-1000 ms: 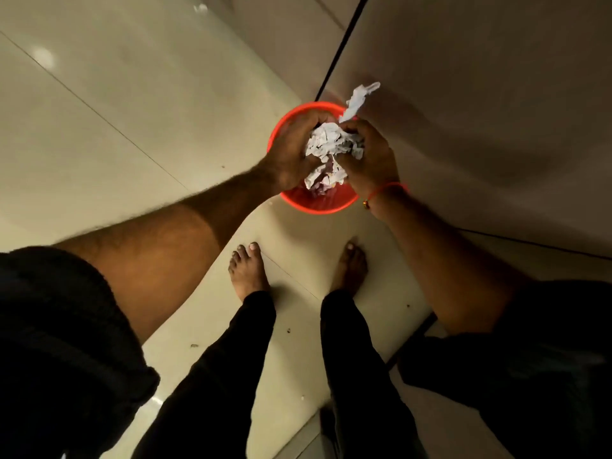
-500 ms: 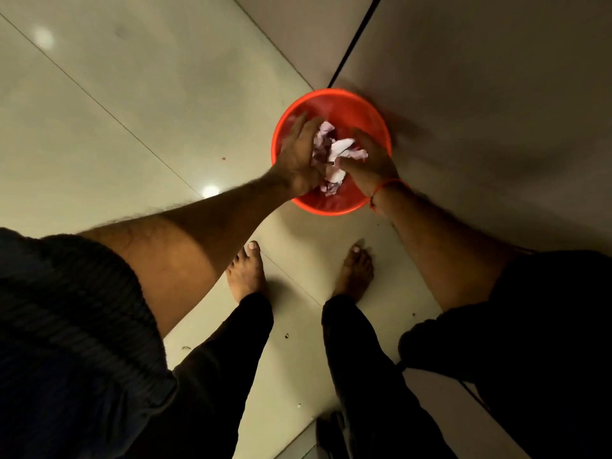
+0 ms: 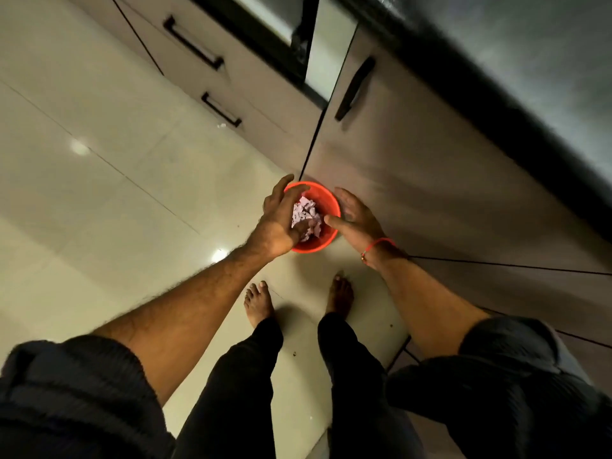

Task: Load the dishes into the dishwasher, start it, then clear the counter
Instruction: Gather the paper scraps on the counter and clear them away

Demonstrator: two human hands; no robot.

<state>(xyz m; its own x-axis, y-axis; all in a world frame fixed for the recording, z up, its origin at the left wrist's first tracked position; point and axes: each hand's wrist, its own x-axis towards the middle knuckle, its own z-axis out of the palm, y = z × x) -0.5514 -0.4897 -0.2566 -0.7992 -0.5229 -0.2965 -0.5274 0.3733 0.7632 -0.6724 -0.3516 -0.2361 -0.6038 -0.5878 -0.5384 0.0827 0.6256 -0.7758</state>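
A small red bin [image 3: 326,200] stands on the floor against the cabinet base. Crumpled white paper [image 3: 307,215] lies inside it. My left hand [image 3: 281,220] hovers over the bin's left side with fingers spread and straight, holding nothing. My right hand [image 3: 356,215] is at the bin's right rim, palm turned inward, fingers straight, thumb pointing toward the paper. Neither hand grips the paper.
Grey cabinet doors and drawers with black handles [image 3: 354,89] run along the right and top. A dark countertop edge [image 3: 496,77] overhangs them. Glossy light floor tiles [image 3: 99,193] spread to the left. My bare feet [image 3: 260,303] stand just behind the bin.
Both hands let go of the crumpled paper, which now lies in the bin, and have opened and lifted apart. The view has tilted up to show the cabinets.
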